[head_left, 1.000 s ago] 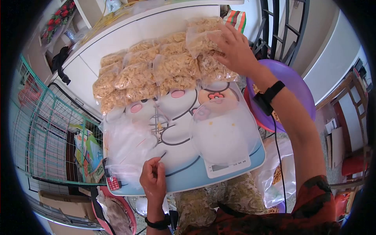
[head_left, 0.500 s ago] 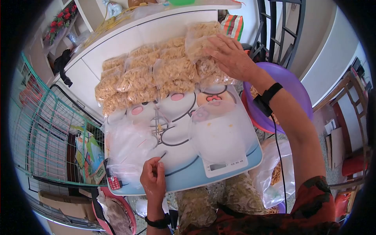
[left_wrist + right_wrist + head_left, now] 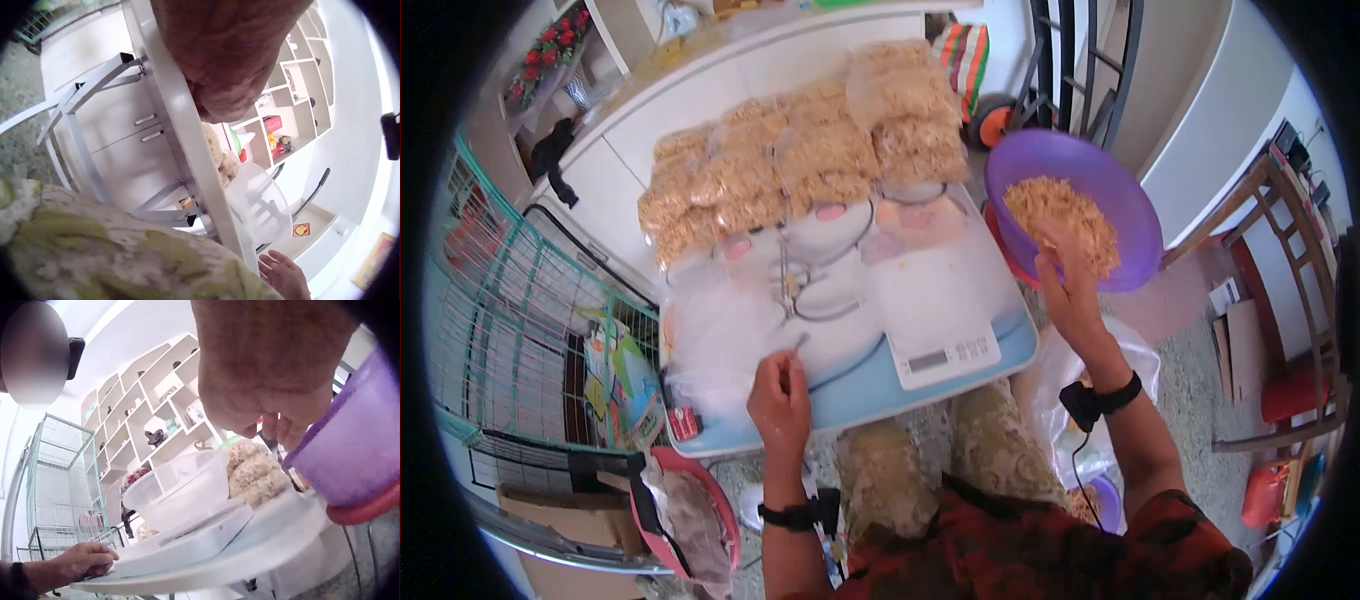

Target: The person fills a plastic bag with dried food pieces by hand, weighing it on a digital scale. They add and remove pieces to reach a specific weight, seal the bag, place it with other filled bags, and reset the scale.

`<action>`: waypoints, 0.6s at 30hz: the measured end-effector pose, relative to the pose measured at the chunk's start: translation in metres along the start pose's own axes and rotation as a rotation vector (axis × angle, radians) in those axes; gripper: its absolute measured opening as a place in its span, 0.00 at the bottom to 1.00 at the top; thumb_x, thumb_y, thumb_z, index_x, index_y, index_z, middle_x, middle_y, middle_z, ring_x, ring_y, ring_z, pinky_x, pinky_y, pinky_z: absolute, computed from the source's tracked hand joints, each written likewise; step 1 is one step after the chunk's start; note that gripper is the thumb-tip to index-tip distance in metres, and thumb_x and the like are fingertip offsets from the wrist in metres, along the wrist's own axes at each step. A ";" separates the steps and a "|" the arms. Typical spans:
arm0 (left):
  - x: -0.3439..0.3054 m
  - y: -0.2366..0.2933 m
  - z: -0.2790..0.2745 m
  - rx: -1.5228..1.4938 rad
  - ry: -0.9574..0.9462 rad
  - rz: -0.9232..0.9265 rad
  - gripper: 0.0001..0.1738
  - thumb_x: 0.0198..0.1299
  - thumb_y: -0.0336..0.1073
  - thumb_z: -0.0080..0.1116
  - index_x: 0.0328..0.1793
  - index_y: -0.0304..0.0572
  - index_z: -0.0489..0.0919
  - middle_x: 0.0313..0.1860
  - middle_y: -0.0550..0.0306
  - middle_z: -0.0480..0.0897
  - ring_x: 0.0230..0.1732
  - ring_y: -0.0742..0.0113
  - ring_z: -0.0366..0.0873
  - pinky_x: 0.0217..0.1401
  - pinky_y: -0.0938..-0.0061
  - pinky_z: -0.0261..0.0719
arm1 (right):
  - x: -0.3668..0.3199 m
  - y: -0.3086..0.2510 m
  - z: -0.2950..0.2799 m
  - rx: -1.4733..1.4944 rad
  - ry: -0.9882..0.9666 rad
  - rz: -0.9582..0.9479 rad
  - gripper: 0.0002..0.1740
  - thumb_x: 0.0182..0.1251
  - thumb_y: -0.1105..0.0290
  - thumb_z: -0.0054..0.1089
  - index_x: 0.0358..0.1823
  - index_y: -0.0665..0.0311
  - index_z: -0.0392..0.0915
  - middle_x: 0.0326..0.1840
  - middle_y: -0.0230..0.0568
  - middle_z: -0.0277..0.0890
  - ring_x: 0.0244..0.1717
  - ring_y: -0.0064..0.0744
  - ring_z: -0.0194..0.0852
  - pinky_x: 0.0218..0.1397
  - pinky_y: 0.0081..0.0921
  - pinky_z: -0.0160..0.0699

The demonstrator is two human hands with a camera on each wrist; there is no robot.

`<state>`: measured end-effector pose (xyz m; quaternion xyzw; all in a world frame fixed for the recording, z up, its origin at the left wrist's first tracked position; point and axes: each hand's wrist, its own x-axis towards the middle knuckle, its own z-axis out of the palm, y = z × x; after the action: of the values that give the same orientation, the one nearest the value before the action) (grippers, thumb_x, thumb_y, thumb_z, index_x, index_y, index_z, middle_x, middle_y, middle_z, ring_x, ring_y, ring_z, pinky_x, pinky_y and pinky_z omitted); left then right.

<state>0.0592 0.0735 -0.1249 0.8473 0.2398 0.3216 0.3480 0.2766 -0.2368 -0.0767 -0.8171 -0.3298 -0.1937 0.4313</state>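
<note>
The right hand [image 3: 1068, 285] reaches over the near rim of a purple basin [image 3: 1135, 215] that holds pale yellow dry pieces [image 3: 1065, 210]; its fingers look relaxed, and contact with the pieces cannot be told. At the table's front edge rests the left hand [image 3: 780, 405], fingers loosely curled with nothing in them. Between the hands, a translucent bowl [image 3: 181, 481] sits on a white scale [image 3: 948, 362]. Filled clear bags [image 3: 830, 155] are stacked along the table's back. Flat clear plastic bags [image 3: 715, 325] lie left of the scale.
A small red phone [image 3: 685, 422] lies at the table's left corner. Left of the table stands a green wire cage [image 3: 520, 330]. A clear bag [image 3: 1090, 400] is on the floor at the right, and a wooden chair [image 3: 1290, 240] stands farther right.
The right hand has left the stacked bags and moved right and toward the body, to the purple basin. The head view has shifted; the left hand remains at the table's edge.
</note>
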 end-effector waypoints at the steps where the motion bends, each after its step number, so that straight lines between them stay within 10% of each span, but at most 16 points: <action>1: 0.000 -0.002 0.000 0.018 0.011 0.043 0.07 0.66 0.31 0.57 0.47 0.37 0.80 0.29 0.57 0.78 0.27 0.72 0.73 0.33 0.77 0.73 | -0.021 -0.002 0.002 0.034 -0.006 0.053 0.20 0.71 0.77 0.47 0.63 0.68 0.69 0.63 0.54 0.71 0.66 0.49 0.68 0.71 0.37 0.62; 7: -0.005 -0.001 0.002 -0.082 0.024 0.016 0.08 0.68 0.32 0.55 0.47 0.36 0.80 0.30 0.58 0.79 0.28 0.74 0.73 0.34 0.78 0.73 | -0.092 -0.019 0.026 0.282 -0.028 0.312 0.19 0.73 0.76 0.44 0.63 0.69 0.69 0.62 0.50 0.73 0.63 0.41 0.72 0.68 0.32 0.67; 18: 0.003 0.004 0.004 -0.285 0.092 -0.056 0.09 0.69 0.34 0.56 0.49 0.36 0.81 0.31 0.64 0.79 0.29 0.81 0.71 0.32 0.84 0.71 | -0.104 -0.016 0.050 0.055 0.031 0.124 0.22 0.65 0.82 0.44 0.61 0.68 0.69 0.58 0.53 0.73 0.60 0.51 0.71 0.66 0.39 0.67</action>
<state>0.0653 0.0713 -0.1233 0.7665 0.2310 0.3812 0.4624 0.1930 -0.2278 -0.1576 -0.8207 -0.2771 -0.1702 0.4697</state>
